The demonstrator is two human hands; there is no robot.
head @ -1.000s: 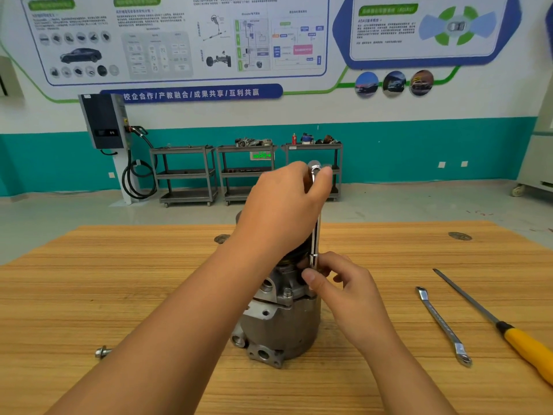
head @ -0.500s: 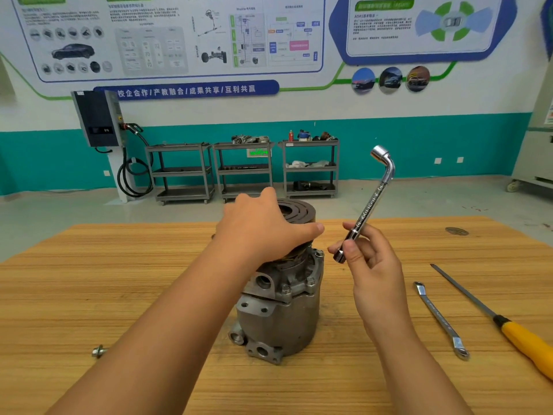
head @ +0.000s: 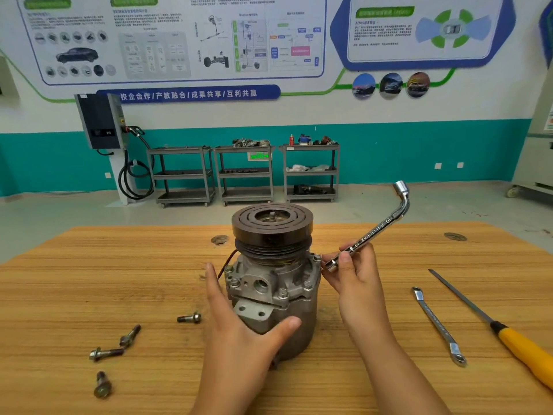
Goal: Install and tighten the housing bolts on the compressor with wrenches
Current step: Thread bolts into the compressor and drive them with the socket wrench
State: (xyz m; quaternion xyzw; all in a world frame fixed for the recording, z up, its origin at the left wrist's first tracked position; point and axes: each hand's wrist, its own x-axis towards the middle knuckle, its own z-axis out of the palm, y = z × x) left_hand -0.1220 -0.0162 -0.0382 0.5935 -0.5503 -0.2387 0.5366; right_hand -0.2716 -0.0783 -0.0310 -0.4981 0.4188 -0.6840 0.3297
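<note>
Head camera: the compressor (head: 273, 283) stands upright at the middle of the wooden table (head: 89, 280), with its grooved pulley (head: 272, 223) on top. Bolt heads (head: 282, 293) sit in the flange around the housing below the pulley.

The left hand (head: 239, 330) is flat against the compressor's body at its 8 o'clock side. The fingers are straight and point toward 12 o'clock, and the thumb lies across the front of the casing. It grips nothing.

The right hand (head: 356, 283) is at the compressor's 3 o'clock. Its fingers and thumb are curled round the lower end of an L-shaped socket wrench (head: 374, 232). The wrench's shaft slants up toward 2 o'clock in the air, with the bent socket end at the top. Its lower tip is just beside the flange bolt (head: 316, 258) at 3 o'clock; whether they touch I cannot tell.

Four loose bolts lie on the table between 7 and 9 o'clock of the compressor. One bolt (head: 189, 318) is near the left hand. Two more (head: 130, 335) (head: 106, 353) lie end to end farther out, and the fourth (head: 102, 384) is nearest the camera.

At 4 o'clock lies a flat wrench (head: 438, 324). Beyond it is a screwdriver (head: 526, 351) with a yellow handle.
</note>
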